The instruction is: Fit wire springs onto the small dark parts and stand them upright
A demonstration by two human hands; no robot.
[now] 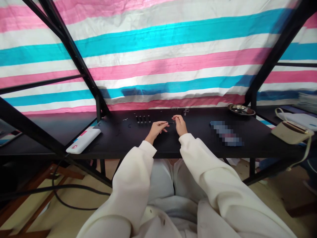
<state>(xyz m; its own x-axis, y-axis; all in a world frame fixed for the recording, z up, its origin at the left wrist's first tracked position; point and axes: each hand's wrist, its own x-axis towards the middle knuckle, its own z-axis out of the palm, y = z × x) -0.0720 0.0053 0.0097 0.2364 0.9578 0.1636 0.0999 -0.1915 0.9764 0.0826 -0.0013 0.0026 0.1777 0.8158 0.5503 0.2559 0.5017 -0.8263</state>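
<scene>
my left hand pinches a thin dark rod over the black table; my right hand is at its other end, grip too small to tell. four dark cylinders sit in a row, just beyond my left hand.

From where I stand I make it two hands, one left hand and one right hand, with one thin dark piece between them. On the table I get four short dark cylinders in a row, one white case, one shiny metal dish, one bluish item too blurred to name, and one beige bag. The tiny silvery bits at the back are too small for me to count.
</scene>
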